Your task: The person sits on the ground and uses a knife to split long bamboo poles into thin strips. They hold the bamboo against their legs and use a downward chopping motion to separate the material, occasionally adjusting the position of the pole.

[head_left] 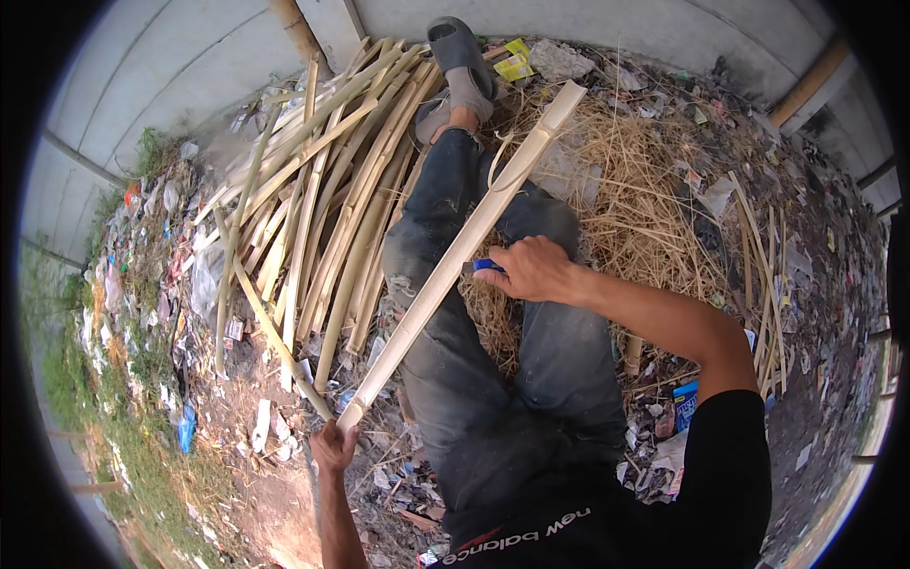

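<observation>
A long pale split bamboo strip [462,251] runs diagonally across my lap, from low left to the upper middle. My left hand [334,446] grips its near end. My right hand [533,268] is closed on a blue-handled knife [486,266], pressed against the strip's right edge about midway along; the blade is hidden. A thin curl of shaving [519,169] peels off the strip further up. I sit with dark trousers [455,332] and a grey sandal [459,59] on my outstretched foot.
A pile of cut bamboo strips [327,190] lies on the ground to the left. Dry straw and shavings [635,199] cover the ground to the right, with more slats [763,275]. Litter lies all around, and a pale wall [190,66] stands behind.
</observation>
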The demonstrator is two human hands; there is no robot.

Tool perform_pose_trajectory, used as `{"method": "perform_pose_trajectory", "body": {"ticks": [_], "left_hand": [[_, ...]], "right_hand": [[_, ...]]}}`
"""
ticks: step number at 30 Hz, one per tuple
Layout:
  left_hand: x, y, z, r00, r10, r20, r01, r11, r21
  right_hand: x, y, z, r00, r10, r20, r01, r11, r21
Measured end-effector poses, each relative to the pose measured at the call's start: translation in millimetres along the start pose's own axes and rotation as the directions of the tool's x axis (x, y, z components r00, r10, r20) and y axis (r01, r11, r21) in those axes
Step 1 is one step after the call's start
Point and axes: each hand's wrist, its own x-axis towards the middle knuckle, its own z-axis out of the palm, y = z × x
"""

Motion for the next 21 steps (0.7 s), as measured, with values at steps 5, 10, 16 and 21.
{"method": "perform_pose_trajectory", "body": {"ticks": [5,10,16,21], "left_hand": [[-57,-72,-24,0.998,-0.067,0.021,0.068,0.996,-0.050],[-97,-85,-18,0.995,-0.099,0.028,0.100,0.995,-0.024],[-13,-12,-9,0.992,-0.089,0.085,0.095,0.993,-0.070],[33,32,-2,0.995,0.017,0.095,-0.010,0.997,-0.080]], "right_hand": [[0,254,-125,0.385,0.803,-0.456,-0.742,0.563,0.364],[-26,268,-165,0.455,0.611,-0.648,-0.670,0.714,0.202],[5,143,-120,0.585,0.570,-0.577,-0.338,0.818,0.465],[5,101,-68,0.767,0.510,-0.389,-0.287,0.816,0.502]]}}
